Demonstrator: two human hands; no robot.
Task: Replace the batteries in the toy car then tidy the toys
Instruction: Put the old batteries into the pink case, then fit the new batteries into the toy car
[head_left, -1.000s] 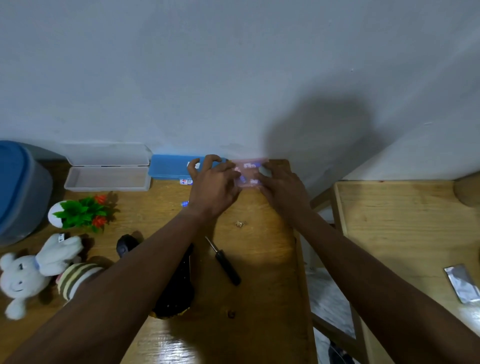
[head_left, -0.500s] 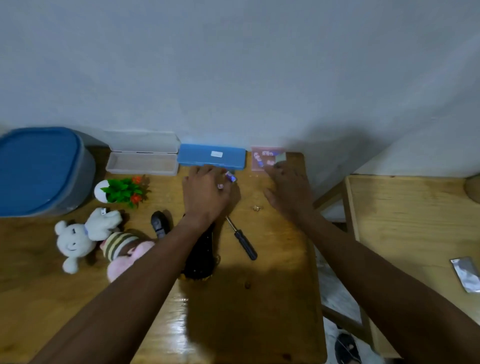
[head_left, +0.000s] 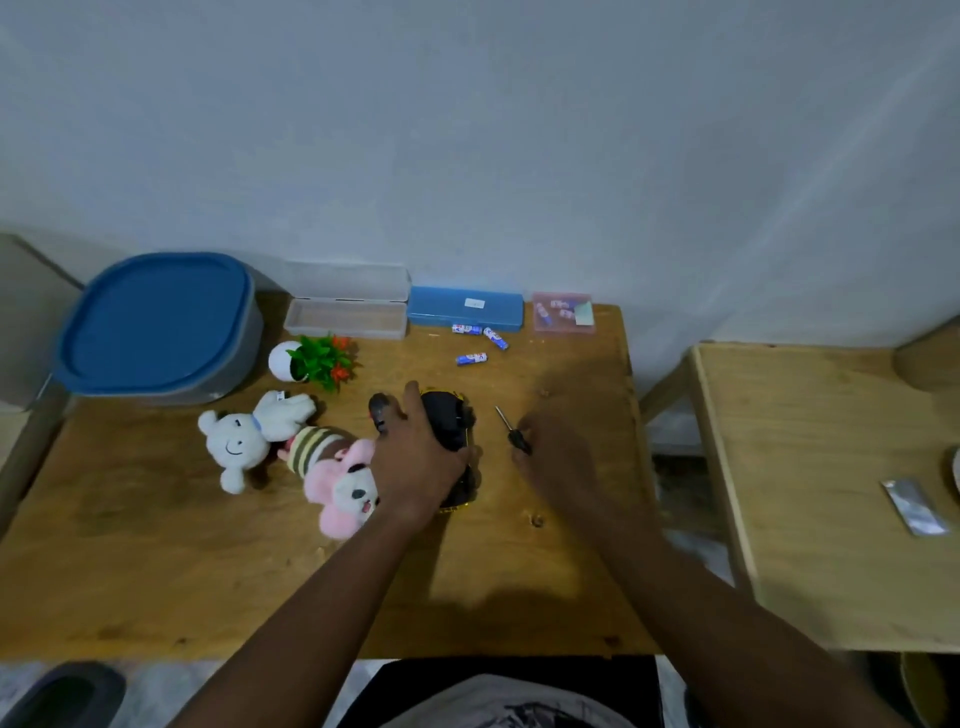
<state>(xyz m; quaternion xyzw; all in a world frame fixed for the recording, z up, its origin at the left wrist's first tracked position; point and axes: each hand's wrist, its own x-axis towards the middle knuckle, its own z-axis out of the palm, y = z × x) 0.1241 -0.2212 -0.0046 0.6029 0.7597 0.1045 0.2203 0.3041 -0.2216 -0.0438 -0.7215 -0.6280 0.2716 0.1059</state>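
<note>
Head camera, looking down on a wooden table (head_left: 156, 571): a person's left hand (head_left: 415, 462) lies over a black toy car (head_left: 444, 421) at the centre of the frame, with fingers curled down around its body in a firm hold. The car's long axis runs up and down the frame.

The right hand (head_left: 558, 452) is blurred, just right of centre. Its fingertips are at the handle of a small screwdriver (head_left: 511, 430), but whether they have closed on it cannot be told.

The screwdriver lies just right of the car, tip toward the upper left and handle toward the lower right. This puts the handle on the right hand's side, so that hand is much the nearer one to lift it.

Three loose batteries (head_left: 471, 358) sit farther up the frame near the wall, well apart from both hands, beside a pink packet (head_left: 563, 314).

Two plush toys (head_left: 239, 441) lie left of the car and have not been tidied. The battery change appears to be in its early stage.
</note>
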